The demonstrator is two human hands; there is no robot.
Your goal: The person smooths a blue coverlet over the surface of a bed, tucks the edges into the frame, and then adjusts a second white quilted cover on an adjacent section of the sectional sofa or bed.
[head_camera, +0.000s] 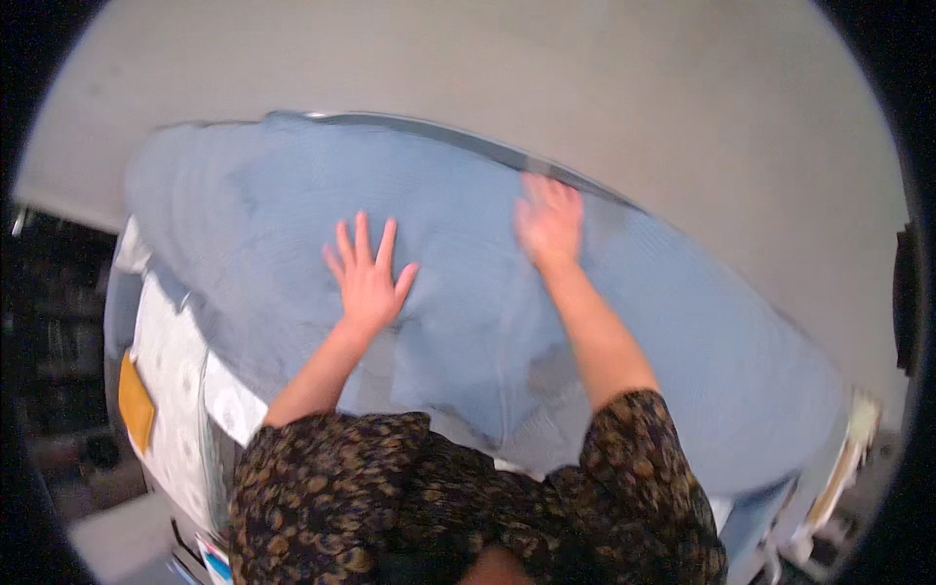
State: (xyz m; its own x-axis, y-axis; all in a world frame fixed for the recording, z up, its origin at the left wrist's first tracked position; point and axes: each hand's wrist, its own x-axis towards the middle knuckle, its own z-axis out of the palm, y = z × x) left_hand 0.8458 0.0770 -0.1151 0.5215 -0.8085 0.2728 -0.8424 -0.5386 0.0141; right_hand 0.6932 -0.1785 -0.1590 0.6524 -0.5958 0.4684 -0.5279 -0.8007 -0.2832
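A large light-blue cloth (453, 292) lies spread before me, with soft creases and greyer patches. My left hand (368, 287) rests flat on its middle, fingers spread wide, holding nothing. Farther forward and to the right, my right hand (552, 223) is near the cloth's far edge, its fingers blurred. Nothing shows in that hand, and whether it presses on the cloth is not clear. Along the far side runs a dark strip (468, 142) between the cloth and a plain beige-grey surface.
At the left, a white padded layer (168, 351) shows beyond the cloth, with a yellow-orange flat item (136, 402) on it. A white sheet (232, 398) lies near my left forearm. Blurred objects (841, 468) stand at the lower right.
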